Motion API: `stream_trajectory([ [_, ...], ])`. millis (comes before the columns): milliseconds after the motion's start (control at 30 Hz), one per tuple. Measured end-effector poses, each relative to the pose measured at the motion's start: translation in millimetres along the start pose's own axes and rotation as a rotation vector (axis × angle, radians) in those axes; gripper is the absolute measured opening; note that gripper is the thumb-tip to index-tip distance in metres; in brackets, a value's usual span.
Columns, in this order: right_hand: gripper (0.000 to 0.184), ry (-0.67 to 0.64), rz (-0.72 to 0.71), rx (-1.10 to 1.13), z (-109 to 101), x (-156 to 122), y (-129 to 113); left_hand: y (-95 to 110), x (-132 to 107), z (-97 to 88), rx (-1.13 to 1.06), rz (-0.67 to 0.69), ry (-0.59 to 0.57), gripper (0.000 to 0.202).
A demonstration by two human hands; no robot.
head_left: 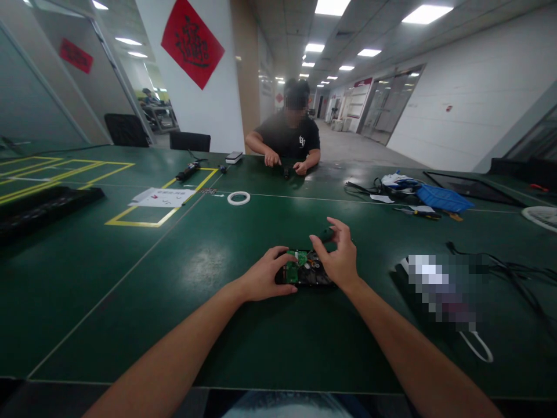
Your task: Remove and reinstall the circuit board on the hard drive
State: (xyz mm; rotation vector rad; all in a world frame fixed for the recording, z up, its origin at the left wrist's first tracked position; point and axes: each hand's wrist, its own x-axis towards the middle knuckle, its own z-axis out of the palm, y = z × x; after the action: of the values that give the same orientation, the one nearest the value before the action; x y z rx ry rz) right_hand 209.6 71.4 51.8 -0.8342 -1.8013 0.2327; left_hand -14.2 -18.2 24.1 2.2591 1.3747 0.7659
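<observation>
A small black device (310, 274) with a green circuit board on its left part lies on the green table (183, 273) in front of me. My left hand (265, 276) grips its left end, thumb pressed on the green board. My right hand (337, 255) is at its right end, fingers curled round a dark, thin tool whose tip shows above my knuckles.
Across the table a person in a black shirt (289, 139) handles small dark parts. A white tape ring (238, 198), a paper sheet (162, 197), a blue tray (444, 198) with cables, a blurred object (439, 285) and black cables at right lie around.
</observation>
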Motion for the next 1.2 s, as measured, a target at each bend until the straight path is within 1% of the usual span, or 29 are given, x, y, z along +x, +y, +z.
stream_trajectory([
  [100,0.034,-0.043,-0.001,-0.038,-3,2,-2,0,0,0.0,-0.009,-0.006,-0.004,0.074],
  [167,0.027,-0.051,0.015,-0.030,-6,4,-6,-1,0,0.1,-0.017,-0.005,-0.008,0.073],
  [233,0.025,-0.022,0.027,-0.023,-12,6,-9,-1,-1,-0.1,-0.021,-0.004,-0.008,0.073],
  [300,0.021,0.038,0.032,-0.034,-19,9,-9,-2,-1,-0.9,-0.027,0.000,-0.010,0.074],
  [367,0.017,0.091,0.042,-0.063,-28,13,-3,-5,0,-2.1,-0.033,0.001,-0.002,0.074],
  [433,0.016,0.090,0.076,-0.113,-35,17,9,-10,2,-3.2,-0.011,-0.018,0.029,0.074],
  [500,0.017,0.004,0.174,-0.187,-39,20,24,-17,6,-3.5,0.058,-0.083,0.120,0.070],
  [533,0.016,-0.082,0.261,-0.218,-40,21,32,-20,8,-3.1,0.103,-0.131,0.181,0.067],
  [600,0.014,-0.306,0.467,-0.230,-39,21,43,-26,12,-1.5,0.183,-0.231,0.295,0.056],
  [667,0.013,-0.512,0.625,-0.174,-37,19,46,-28,14,1.1,0.218,-0.295,0.356,0.045],
  [700,0.014,-0.582,0.660,-0.146,-36,17,45,-27,14,2.6,0.215,-0.309,0.367,0.041],
  [767,0.014,-0.664,0.661,-0.107,-34,14,39,-25,13,5.6,0.180,-0.309,0.370,0.037],
  [833,0.013,-0.744,0.653,-0.033,-32,11,30,-20,12,8.0,0.126,-0.302,0.371,0.038],
  [900,0.014,-0.829,0.679,0.092,-31,10,23,-16,11,9.1,0.084,-0.313,0.374,0.041],
  [933,0.018,-0.837,0.696,0.134,-32,11,23,-14,11,9.1,0.071,-0.325,0.374,0.043],
  [967,0.025,-0.808,0.705,0.134,-34,13,25,-12,11,8.7,0.062,-0.336,0.371,0.045],
  [1000,0.033,-0.739,0.701,0.083,-37,16,31,-10,10,8.0,0.055,-0.345,0.365,0.048],
  [1067,0.042,-0.523,0.659,-0.153,-48,23,50,-5,10,6.5,0.042,-0.349,0.346,0.052],
  [1100,0.041,-0.431,0.633,-0.302,-55,27,62,-2,10,6.0,0.039,-0.343,0.335,0.053],
  [1133,0.036,-0.370,0.617,-0.458,-63,30,75,2,10,5.9,0.040,-0.331,0.320,0.054],
  [1167,0.030,-0.350,0.605,-0.592,-71,32,88,5,10,6.4,0.050,-0.314,0.305,0.056],
  [1200,0.027,-0.363,0.616,-0.683,-77,33,99,9,9,7.5,0.066,-0.296,0.288,0.058],
])
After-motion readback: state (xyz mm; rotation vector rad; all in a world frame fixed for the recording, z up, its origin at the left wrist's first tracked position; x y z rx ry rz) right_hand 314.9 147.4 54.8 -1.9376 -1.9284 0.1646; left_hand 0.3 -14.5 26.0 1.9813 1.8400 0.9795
